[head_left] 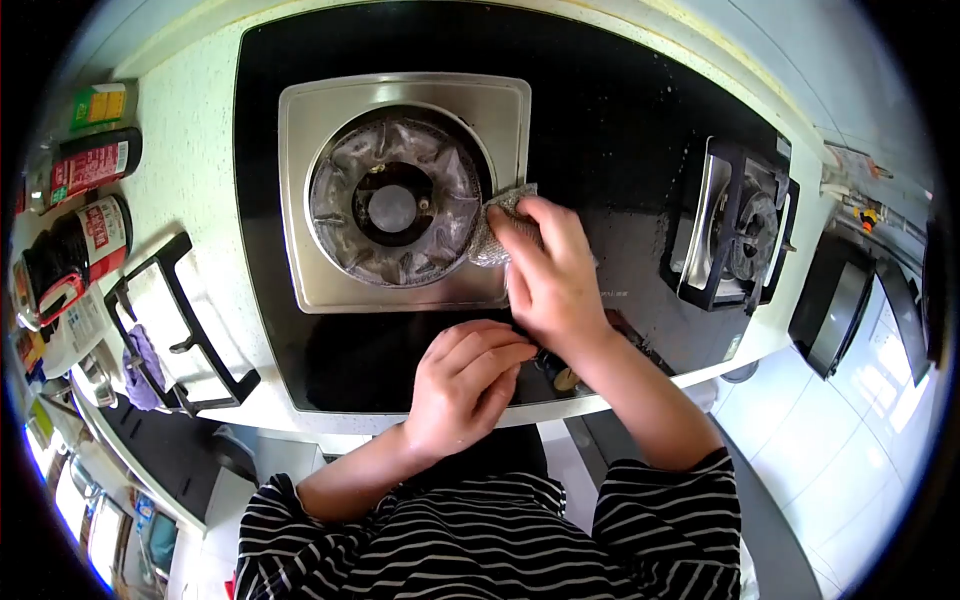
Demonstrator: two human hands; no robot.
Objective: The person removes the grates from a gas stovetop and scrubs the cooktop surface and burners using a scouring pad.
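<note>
My right hand [550, 275] is closed on a crumpled grey scouring cloth [505, 228]. The cloth presses against the right side of the burner ring [400, 200], where it meets the square steel drip plate [300, 250]. A round grey burner cap [393, 209] sits in the middle of the ring. My left hand [465, 385] hovers over the front edge of the black glass cooktop [600, 70], near my right wrist. Its fingers are curled together, and I see nothing in them. A dark control knob [562, 375] with a brassy face partly shows beneath my right forearm.
A black pan support [195, 330] lies on the left counter with a purple cloth [143, 370]. Several sauce bottles [100, 240] stand behind it. The right burner carries its own black pan support [735, 225]. A tiled wall runs along the back.
</note>
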